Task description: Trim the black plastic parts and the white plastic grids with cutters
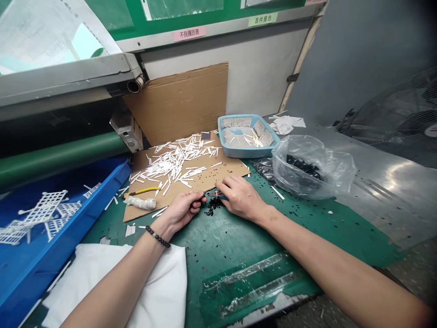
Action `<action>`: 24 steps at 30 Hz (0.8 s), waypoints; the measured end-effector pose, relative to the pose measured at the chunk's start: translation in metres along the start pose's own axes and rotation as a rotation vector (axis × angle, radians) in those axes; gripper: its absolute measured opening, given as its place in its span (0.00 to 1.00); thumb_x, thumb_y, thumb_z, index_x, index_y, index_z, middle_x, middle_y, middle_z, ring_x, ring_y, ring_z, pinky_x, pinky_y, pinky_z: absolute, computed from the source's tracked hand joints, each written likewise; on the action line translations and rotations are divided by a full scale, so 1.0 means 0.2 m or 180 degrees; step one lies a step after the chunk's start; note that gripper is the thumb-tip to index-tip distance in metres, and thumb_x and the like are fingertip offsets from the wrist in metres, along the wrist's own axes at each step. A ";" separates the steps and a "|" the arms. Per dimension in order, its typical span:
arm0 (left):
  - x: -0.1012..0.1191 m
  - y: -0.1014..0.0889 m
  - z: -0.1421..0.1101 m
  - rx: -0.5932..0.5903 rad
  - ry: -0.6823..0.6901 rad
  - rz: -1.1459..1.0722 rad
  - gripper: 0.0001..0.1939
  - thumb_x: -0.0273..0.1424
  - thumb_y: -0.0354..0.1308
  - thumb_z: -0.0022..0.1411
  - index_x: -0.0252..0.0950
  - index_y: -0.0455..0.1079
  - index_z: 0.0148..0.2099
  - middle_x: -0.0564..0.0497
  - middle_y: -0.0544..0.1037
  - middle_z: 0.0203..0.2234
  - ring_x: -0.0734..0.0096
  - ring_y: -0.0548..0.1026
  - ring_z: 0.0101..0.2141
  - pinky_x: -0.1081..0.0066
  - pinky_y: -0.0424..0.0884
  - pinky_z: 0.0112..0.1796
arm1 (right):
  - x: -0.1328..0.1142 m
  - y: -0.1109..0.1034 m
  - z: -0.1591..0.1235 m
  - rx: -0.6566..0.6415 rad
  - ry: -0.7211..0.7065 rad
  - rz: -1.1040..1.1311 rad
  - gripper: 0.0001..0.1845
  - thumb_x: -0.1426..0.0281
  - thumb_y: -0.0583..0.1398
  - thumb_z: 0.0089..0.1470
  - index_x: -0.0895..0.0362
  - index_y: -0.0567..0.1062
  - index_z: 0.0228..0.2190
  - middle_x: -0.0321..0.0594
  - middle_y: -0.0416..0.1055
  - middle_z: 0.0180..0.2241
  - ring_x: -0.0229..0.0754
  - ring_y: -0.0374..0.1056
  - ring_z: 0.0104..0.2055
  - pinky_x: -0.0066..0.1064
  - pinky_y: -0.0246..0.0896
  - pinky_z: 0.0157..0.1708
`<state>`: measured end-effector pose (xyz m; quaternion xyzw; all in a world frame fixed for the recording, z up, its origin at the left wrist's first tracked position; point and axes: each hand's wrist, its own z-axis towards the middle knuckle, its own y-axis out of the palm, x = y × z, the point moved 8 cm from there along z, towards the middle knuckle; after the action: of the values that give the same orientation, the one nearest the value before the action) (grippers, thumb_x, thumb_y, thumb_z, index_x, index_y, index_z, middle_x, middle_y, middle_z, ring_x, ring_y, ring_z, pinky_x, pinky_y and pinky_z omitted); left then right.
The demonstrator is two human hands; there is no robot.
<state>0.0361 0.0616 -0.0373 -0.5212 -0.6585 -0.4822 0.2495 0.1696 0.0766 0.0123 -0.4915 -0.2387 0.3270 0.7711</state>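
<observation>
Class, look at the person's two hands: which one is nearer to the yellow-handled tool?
Left. The left hand is just to the right of the yellow-handled tool; the right hand is farther right, on the far side of the small black pieces.

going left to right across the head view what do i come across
long blue plastic tray → loose heap of thin white strips → light-blue rectangular plastic basket → clear plastic bag of small black pieces → large round dark fan
</observation>
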 end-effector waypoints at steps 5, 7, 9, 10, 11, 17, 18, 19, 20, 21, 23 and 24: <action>-0.01 0.02 0.00 -0.0092 0.0009 0.0018 0.11 0.27 0.67 0.48 0.26 0.69 0.31 0.50 0.72 0.25 0.88 0.58 0.19 0.84 0.51 0.19 | 0.00 0.01 0.00 -0.0042 0.0007 -0.0035 0.13 0.70 0.61 0.55 0.60 0.72 0.43 0.45 0.68 0.37 0.47 0.59 0.39 0.35 0.52 0.39; -0.01 0.01 0.01 -0.0084 0.0052 0.0078 0.12 0.29 0.69 0.47 0.27 0.70 0.31 0.49 0.72 0.25 0.88 0.58 0.20 0.84 0.50 0.19 | 0.00 0.01 0.00 -0.0068 0.0005 -0.0030 0.13 0.70 0.61 0.55 0.61 0.72 0.43 0.45 0.68 0.37 0.47 0.60 0.39 0.35 0.52 0.39; -0.01 0.01 0.01 -0.0098 0.0103 0.0148 0.14 0.30 0.69 0.47 0.27 0.70 0.31 0.49 0.72 0.25 0.87 0.58 0.20 0.84 0.49 0.19 | 0.00 0.01 -0.01 -0.0100 -0.0005 -0.0029 0.13 0.70 0.60 0.56 0.61 0.72 0.43 0.46 0.68 0.37 0.47 0.60 0.39 0.35 0.52 0.39; -0.01 0.00 0.01 -0.0112 0.0126 0.0179 0.14 0.31 0.69 0.47 0.27 0.70 0.31 0.49 0.72 0.25 0.87 0.57 0.20 0.84 0.49 0.19 | -0.01 0.01 -0.01 -0.0115 -0.0011 -0.0039 0.13 0.70 0.60 0.56 0.61 0.72 0.44 0.46 0.68 0.37 0.47 0.60 0.39 0.35 0.52 0.39; -0.01 0.00 0.02 -0.0126 0.0139 0.0206 0.14 0.31 0.70 0.47 0.27 0.70 0.31 0.49 0.72 0.24 0.87 0.57 0.20 0.83 0.48 0.18 | -0.01 0.01 -0.01 -0.0130 -0.0019 -0.0055 0.13 0.70 0.60 0.56 0.61 0.72 0.44 0.47 0.68 0.37 0.48 0.59 0.39 0.36 0.52 0.39; -0.01 -0.01 0.01 -0.0174 0.0111 0.0247 0.14 0.32 0.70 0.47 0.28 0.70 0.30 0.49 0.72 0.25 0.87 0.56 0.20 0.83 0.49 0.19 | -0.01 0.00 0.00 -0.0148 -0.0032 -0.0098 0.14 0.70 0.61 0.55 0.61 0.72 0.44 0.46 0.68 0.37 0.48 0.60 0.39 0.36 0.52 0.39; -0.01 -0.01 0.01 -0.0191 0.0108 0.0251 0.14 0.32 0.70 0.48 0.28 0.71 0.30 0.49 0.72 0.25 0.87 0.56 0.20 0.82 0.50 0.20 | -0.01 0.00 0.00 -0.0136 -0.0020 -0.0089 0.14 0.70 0.61 0.55 0.61 0.72 0.44 0.46 0.68 0.37 0.48 0.60 0.39 0.36 0.52 0.39; -0.01 -0.01 0.01 -0.0204 0.0107 0.0258 0.14 0.32 0.69 0.48 0.28 0.71 0.30 0.49 0.72 0.25 0.87 0.56 0.20 0.82 0.50 0.20 | -0.01 0.00 0.00 -0.0124 -0.0010 -0.0076 0.14 0.70 0.61 0.55 0.61 0.72 0.44 0.46 0.68 0.37 0.48 0.60 0.39 0.36 0.52 0.40; -0.01 -0.02 0.01 -0.0215 0.0106 0.0266 0.13 0.32 0.69 0.49 0.28 0.71 0.31 0.50 0.72 0.25 0.87 0.57 0.20 0.82 0.50 0.20 | 0.00 0.00 0.00 -0.0113 -0.0003 -0.0063 0.14 0.70 0.61 0.55 0.61 0.72 0.44 0.46 0.68 0.37 0.48 0.60 0.39 0.36 0.52 0.40; -0.01 -0.02 0.02 -0.0224 0.0109 0.0272 0.13 0.32 0.69 0.49 0.28 0.71 0.31 0.50 0.72 0.25 0.87 0.57 0.20 0.82 0.50 0.20 | 0.00 0.00 0.00 -0.0111 0.0003 -0.0049 0.14 0.70 0.61 0.55 0.60 0.72 0.44 0.46 0.68 0.37 0.48 0.60 0.39 0.36 0.52 0.40; -0.02 -0.02 0.02 -0.0237 0.0113 0.0267 0.12 0.32 0.69 0.50 0.28 0.71 0.31 0.50 0.73 0.26 0.87 0.57 0.20 0.82 0.50 0.20 | 0.00 0.01 -0.01 -0.0117 0.0003 -0.0022 0.14 0.70 0.60 0.55 0.60 0.72 0.44 0.46 0.68 0.37 0.48 0.60 0.39 0.36 0.52 0.40; -0.02 -0.02 0.02 -0.0235 0.0113 0.0260 0.12 0.31 0.68 0.50 0.28 0.71 0.31 0.50 0.73 0.26 0.87 0.58 0.20 0.82 0.50 0.20 | 0.00 0.01 -0.01 -0.0129 0.0004 -0.0013 0.14 0.70 0.60 0.55 0.60 0.72 0.44 0.46 0.68 0.37 0.48 0.60 0.39 0.36 0.52 0.40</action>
<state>0.0343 0.0635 -0.0434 -0.5479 -0.6139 -0.5047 0.2613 0.1704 0.0767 0.0102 -0.5067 -0.2458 0.3202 0.7618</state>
